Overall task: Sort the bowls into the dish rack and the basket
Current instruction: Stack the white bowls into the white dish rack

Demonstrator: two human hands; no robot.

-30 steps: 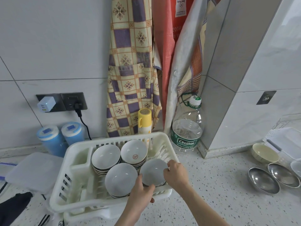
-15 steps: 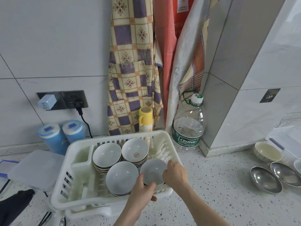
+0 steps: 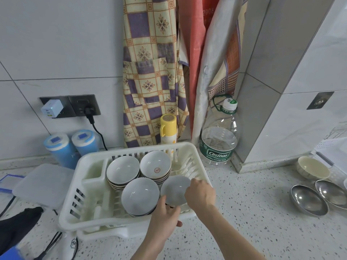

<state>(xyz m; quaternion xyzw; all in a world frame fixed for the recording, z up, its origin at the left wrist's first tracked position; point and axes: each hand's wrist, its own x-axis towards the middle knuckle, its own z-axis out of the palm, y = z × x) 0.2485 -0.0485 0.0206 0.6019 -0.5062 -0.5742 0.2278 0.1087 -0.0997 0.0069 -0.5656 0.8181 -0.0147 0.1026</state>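
Note:
A white plastic dish rack (image 3: 90, 207) stands on the speckled counter and holds stacks of white ceramic bowls: one at back left (image 3: 123, 170), one at back right (image 3: 155, 164), one in front (image 3: 139, 196). A small grey-white bowl (image 3: 174, 188) sits at the rack's front right corner. My left hand (image 3: 165, 215) grips its near rim and my right hand (image 3: 200, 194) grips its right rim. A cream bowl (image 3: 312, 170) and two steel bowls (image 3: 308, 200) (image 3: 332, 193) lie on the counter at the right. A white basket (image 3: 332, 147) shows at the far right edge.
A Cestbon water bottle (image 3: 218, 136) and a yellow flask (image 3: 168, 130) stand behind the rack. Two blue canisters (image 3: 60, 149), a frosted lid (image 3: 44, 184) and black cables lie at the left. Aprons hang on the wall above.
Both hands have stayed on the small bowl at the rack's front right corner; the bowl sits slightly lower and flatter. The view has shifted a little.

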